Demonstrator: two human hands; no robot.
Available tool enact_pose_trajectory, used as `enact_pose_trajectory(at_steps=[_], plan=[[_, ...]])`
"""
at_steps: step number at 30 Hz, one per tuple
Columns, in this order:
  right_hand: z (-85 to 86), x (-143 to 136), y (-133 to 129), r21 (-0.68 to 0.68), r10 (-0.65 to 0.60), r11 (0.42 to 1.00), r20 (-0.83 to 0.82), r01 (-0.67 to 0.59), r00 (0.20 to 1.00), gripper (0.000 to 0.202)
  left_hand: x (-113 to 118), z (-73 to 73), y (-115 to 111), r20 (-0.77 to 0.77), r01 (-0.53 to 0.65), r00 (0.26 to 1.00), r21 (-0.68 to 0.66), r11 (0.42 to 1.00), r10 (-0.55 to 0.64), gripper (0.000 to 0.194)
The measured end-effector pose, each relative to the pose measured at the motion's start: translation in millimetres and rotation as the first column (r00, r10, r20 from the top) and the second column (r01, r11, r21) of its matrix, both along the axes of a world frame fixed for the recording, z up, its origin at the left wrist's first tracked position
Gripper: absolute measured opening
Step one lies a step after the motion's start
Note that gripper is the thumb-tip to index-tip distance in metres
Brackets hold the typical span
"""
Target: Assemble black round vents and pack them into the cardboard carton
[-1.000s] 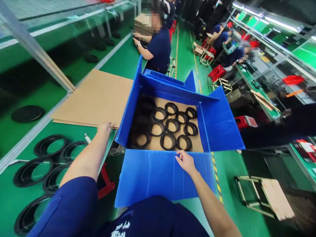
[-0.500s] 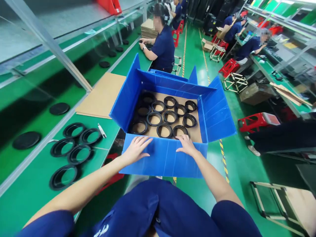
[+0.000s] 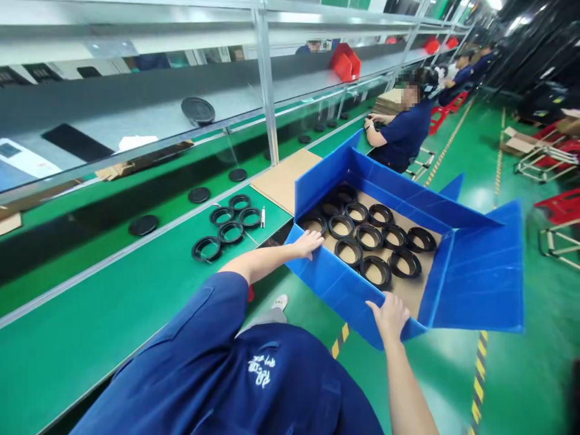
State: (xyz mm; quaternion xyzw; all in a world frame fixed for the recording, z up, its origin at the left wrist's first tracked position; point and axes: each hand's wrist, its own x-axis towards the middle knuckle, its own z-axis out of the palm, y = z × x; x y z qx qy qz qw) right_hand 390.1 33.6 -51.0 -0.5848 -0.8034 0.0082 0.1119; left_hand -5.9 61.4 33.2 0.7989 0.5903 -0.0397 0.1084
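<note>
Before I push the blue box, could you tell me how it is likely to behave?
The blue box may flex most at its thin, outspread flaps. The black rings inside have bare brown lining beside them, so they could slide if it tilts. With that many rings, it probably feels fairly heavy.

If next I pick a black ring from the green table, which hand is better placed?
Probably the left hand: on the blue box, it sits nearer the black rings on the green table. The right hand is farther away.
</note>
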Motion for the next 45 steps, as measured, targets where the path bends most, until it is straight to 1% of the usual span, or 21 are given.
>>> enact_pose_trajectory(at_steps=[4,6,8,10,12,13,15,17,20,22,24,27,30,32,33,36,37,39,41,43,45], plan=[[12.2,-16.2,1.2,-0.018,-0.009,1.000,-0.069,0.008,0.998,0.049,-6.9,5.8,26.2,0.011,0.058,0.998,-0.023,0.998,-0.057,0.066],[14.4,-15.1,1.4,-0.052,-0.008,0.999,-0.075,0.004,0.997,0.049,-10.4,4.8,31.0,0.031,0.076,0.997,-0.048,0.996,-0.075,0.066],[13.1,-10.9,-0.1,-0.091,0.003,0.996,-0.072,-0.009,0.997,0.049,-12.1,2.9,30.7,0.044,0.049,0.998,-0.068,0.996,-0.047,0.063],[11.2,-7.3,-1.8,-0.125,0.026,0.991,-0.084,-0.036,0.996,0.052,-8.9,2.4,31.3,0.043,-0.045,0.998,-0.058,0.997,0.048,0.061],[11.5,-5.8,-1.7,-0.144,0.039,0.988,-0.106,-0.055,0.994,0.057,0.6,4.2,40.1,0.031,-0.187,0.982,-0.019,0.982,0.188,0.069],[12.7,-5.9,-0.9,-0.147,0.040,0.987,-0.117,-0.057,0.992,0.059,7.1,6.1,49.1,0.023,-0.257,0.966,-0.001,0.966,0.257,0.074],[16.9,-6.6,0.9,-0.151,0.038,0.987,-0.134,-0.058,0.990,0.059,19.9,11.5,75.3,0.005,-0.360,0.933,0.008,0.933,0.360,0.086],[22.0,-7.2,1.8,-0.162,0.037,0.985,-0.144,-0.060,0.989,0.057,28.1,18.2,106.5,-0.018,-0.408,0.913,-0.003,0.913,0.408,0.095],[28.5,-8.0,0.4,-0.198,0.032,0.978,-0.148,-0.062,0.988,0.056,27.2,24.3,145.0,-0.050,-0.398,0.916,-0.014,0.917,0.397,0.091],[31.7,-9.2,-0.7,-0.228,0.023,0.972,-0.154,-0.058,0.988,0.057,20.8,22.0,158.5,-0.065,-0.372,0.927,-0.040,0.927,0.369,0.084],[35.1,-10.7,-0.8,-0.261,0.002,0.964,-0.167,-0.046,0.986,0.057,14.3,15.9,162.2,-0.071,-0.344,0.938,-0.078,0.936,0.339,0.079],[44.1,-12.8,0.3,-0.311,-0.036,0.950,-0.196,-0.027,0.980,0.057,7.4,7.9,156.0,-0.061,-0.272,0.962,-0.113,0.956,0.266,0.072],[60.6,-23.1,4.2,-0.349,-0.074,0.937,-0.234,-0.013,0.969,0.047,-0.8,7.5,145.7,-0.055,-0.195,0.980,-0.129,0.972,0.190,0.071],[73.6,-43.6,12.8,-0.363,-0.074,0.931,-0.267,-0.029,0.961,0.041,-9.8,9.8,140.7,-0.057,-0.177,0.984,-0.136,0.975,0.171,0.077],[79.1,-59.4,20.0,-0.370,-0.063,0.928,-0.285,-0.050,0.956,0.039,-15.1,10.7,139.4,-0.056,-0.178,0.984,-0.142,0.974,0.172,0.082],[87.2,-124.8,51.0,-0.428,-0.042,0.897,-0.320,-0.105,0.947,0.045,-29.9,10.1,139.7,-0.043,-0.208,0.978,-0.178,0.962,0.204,0.093],[86.7,-149.7,63.2,-0.462,-0.053,0.880,-0.320,-0.107,0.946,0.049,-33.6,8.8,141.1,-0.038,-0.221,0.975,-0.193,0.956,0.218,0.091],[82.6,-196.9,87.9,-0.533,-0.088,0.840,-0.316,-0.100,0.945,0.059,-37.9,5.2,145.2,-0.023,-0.238,0.971,-0.223,0.945,0.239,0.080],[77.3,-234.6,111.5,-0.586,-0.134,0.806,-0.317,-0.082,0.939,0.066,-38.9,1.8,150.4,0.002,-0.235,0.970,-0.249,0.940,0.243,0.068],[72.9,-259.5,132.5,-0.610,-0.199,0.791,-0.329,-0.047,0.923,0.068,-37.4,-0.2,156.0,0.032,-0.217,0.972,-0.268,0.939,0.234,0.062],[69.9,-272.7,149.5,-0.611,-0.256,0.792,-0.357,-0.017,0.898,0.067,-34.2,-0.4,162.0,0.054,-0.205,0.972,-0.284,0.937,0.229,0.064]])
